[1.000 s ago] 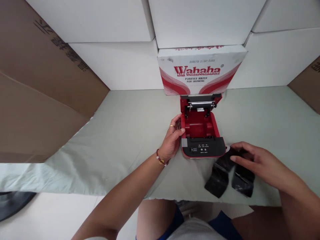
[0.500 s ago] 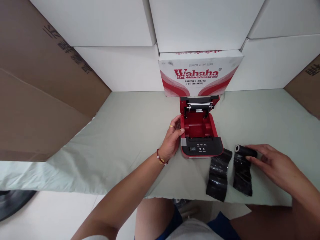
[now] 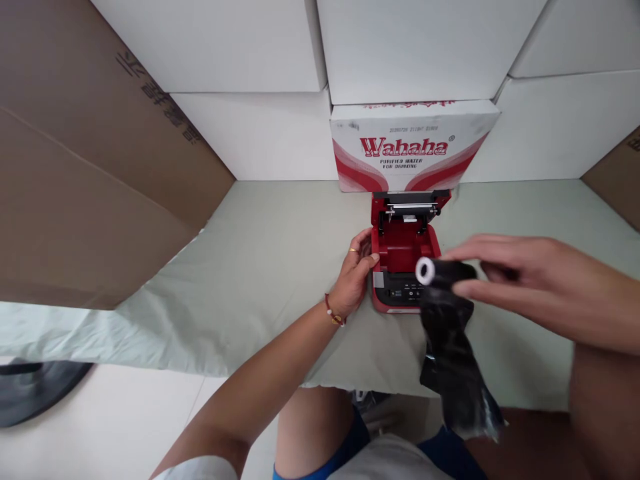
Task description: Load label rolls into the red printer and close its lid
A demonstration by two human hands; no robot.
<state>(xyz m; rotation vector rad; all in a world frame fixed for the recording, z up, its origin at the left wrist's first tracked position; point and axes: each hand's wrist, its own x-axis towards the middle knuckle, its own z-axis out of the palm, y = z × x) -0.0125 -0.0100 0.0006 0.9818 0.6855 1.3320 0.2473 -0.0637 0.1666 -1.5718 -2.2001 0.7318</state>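
Observation:
A red and black printer (image 3: 404, 257) stands on the cloth-covered table with its lid raised and its red inner bay exposed. My left hand (image 3: 356, 270) grips the printer's left side, thumb on the rim. Pinched between the thumb and fingers of my right hand (image 3: 505, 270) is a black ribbon roll (image 3: 450, 272) with a white core end. The roll is above the printer's front right part and hides some of its panel. From it a loose black strip (image 3: 453, 360) hangs down past the table's front edge, slightly blurred.
Behind the printer stands a white and red Wahaha carton (image 3: 410, 150), with white boxes (image 3: 250, 133) around it. A large brown carton (image 3: 100, 180) is at the left, another brown box (image 3: 613, 180) at the right. The pale green cloth (image 3: 270, 267) covers the table.
My right hand has lifted the black roll off the table and moved it left to the printer, its strip trailing. My left hand keeps its grip. The view has shifted slightly.

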